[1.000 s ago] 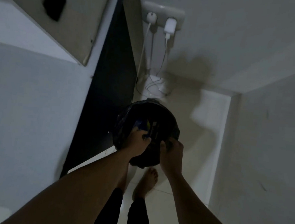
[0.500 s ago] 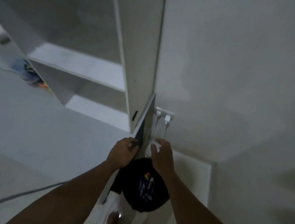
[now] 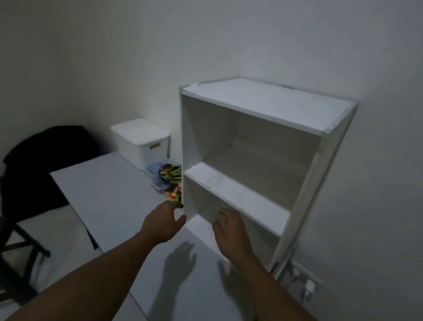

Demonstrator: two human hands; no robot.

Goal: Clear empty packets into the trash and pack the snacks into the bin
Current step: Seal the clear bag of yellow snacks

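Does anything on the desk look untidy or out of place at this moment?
Yes. A loose heap of colourful snack packets lies on the desk, between the white lidded bin and the left side of the shelf unit. They are not in the bin, whose lid is on.

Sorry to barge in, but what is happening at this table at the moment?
A person stands at the white table with both hands out, holding nothing. The left hand reaches toward the pile of snack packets, which lies between the lidded white bin and the white shelf unit. The right hand hovers, fingers relaxed, before the lower shelf. The bin's lid is on, and these snacks are not yet packed.
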